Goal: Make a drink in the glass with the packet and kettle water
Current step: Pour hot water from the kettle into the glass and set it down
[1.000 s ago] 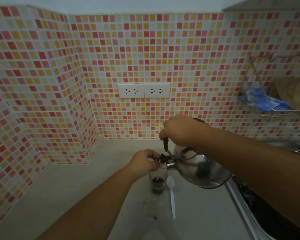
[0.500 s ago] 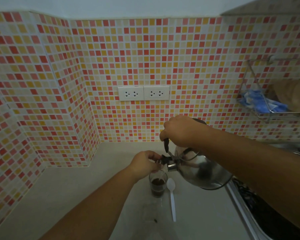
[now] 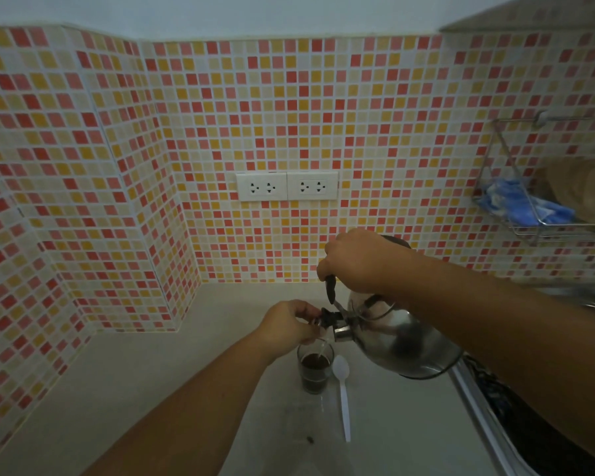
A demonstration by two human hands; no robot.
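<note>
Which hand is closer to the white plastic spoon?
Left. The left hand sits by the kettle spout, up-left of the white plastic spoon; the right hand grips the kettle handle higher up.

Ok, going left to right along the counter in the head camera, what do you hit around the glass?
Left hand at the spout cap, then the glass of dark drink, the white spoon, then the tilted kettle, gripped by the right hand.
</note>
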